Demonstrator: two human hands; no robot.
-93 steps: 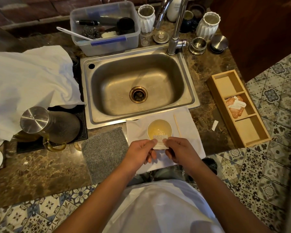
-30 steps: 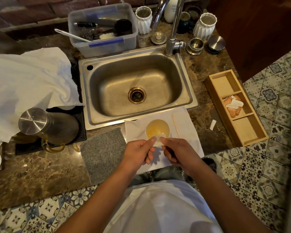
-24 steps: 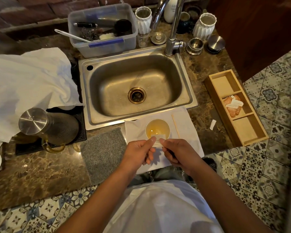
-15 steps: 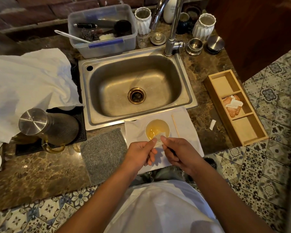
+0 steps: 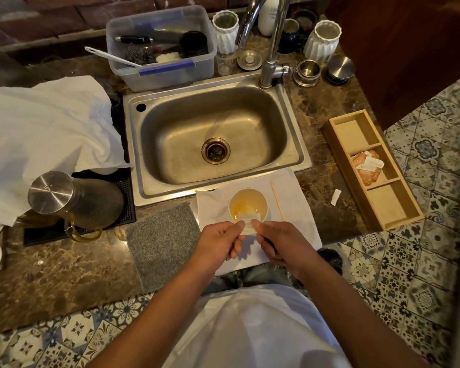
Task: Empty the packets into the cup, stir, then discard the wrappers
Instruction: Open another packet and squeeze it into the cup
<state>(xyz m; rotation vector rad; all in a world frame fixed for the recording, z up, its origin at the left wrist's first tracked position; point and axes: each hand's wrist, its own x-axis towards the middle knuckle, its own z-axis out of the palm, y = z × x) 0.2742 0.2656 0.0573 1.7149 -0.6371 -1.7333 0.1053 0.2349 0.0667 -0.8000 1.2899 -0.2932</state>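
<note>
Packet (image 5: 248, 220) crosswise, mouth toward cup (image 5: 248, 206), pinched in left grip (image 5: 221, 241) and right grip (image 5: 280, 243).

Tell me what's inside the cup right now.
The cup holds pale yellowish liquid. A small white packet, pinched by the left hand and right hand, covers its near rim; whether powder is falling can't be seen.

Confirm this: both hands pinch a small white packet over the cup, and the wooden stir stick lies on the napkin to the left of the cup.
One detail is wrong. In the head view the wooden stir stick lies on the napkin to the right of the cup, not left. The left hand and right hand do pinch the packet over it.
</note>
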